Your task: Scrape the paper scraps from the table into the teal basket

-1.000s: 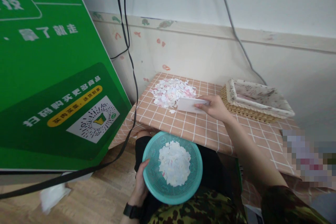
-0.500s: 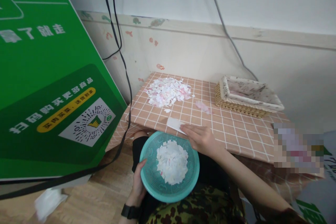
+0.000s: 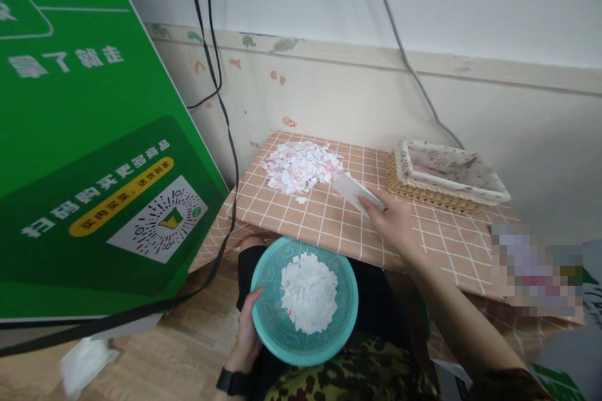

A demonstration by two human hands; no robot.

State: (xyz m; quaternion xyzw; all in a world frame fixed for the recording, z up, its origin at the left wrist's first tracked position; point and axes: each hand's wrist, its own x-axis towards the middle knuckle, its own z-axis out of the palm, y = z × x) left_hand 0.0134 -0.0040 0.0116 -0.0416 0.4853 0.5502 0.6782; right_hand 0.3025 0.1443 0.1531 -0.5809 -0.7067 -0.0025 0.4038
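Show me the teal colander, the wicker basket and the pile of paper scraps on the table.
Teal colander (image 3: 342, 301), head view: its inner wall.
Wicker basket (image 3: 430, 195), head view: its woven front side.
Pile of paper scraps (image 3: 301, 166), head view: its middle.

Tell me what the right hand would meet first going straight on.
The right hand, led by the flat white piece, would probably meet the pile of paper scraps; depth is unclear.

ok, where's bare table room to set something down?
Checked cloth is bare between the paper pile and near edge, bar one scrap, and between the basket and right forearm. Crowded: mid-table, right hand holding a white card beside the pile. Far right: pixelated.
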